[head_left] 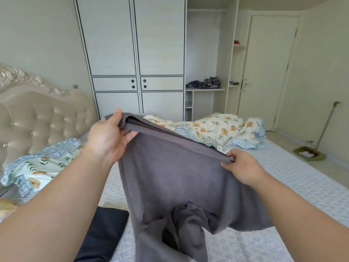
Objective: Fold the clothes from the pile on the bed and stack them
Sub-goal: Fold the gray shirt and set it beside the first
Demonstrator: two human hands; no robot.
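A grey garment [170, 178] hangs in the air over the bed [283, 178], stretched between both hands by its top edge. My left hand [108, 137] grips the upper left corner, thumb on top. My right hand [239, 167] pinches the lower right end of that same edge. The garment's lower part droops in loose folds toward the mattress. A dark, flat piece of clothing [103, 233] lies on the bed below my left forearm, partly hidden by the arm and the grey cloth.
A floral quilt [217, 129] is bunched at the far side of the bed and a floral pillow [37, 167] lies by the tufted headboard [37, 118]. A white wardrobe [132, 53] stands behind. A broom and dustpan [309, 154] sit on the floor at right.
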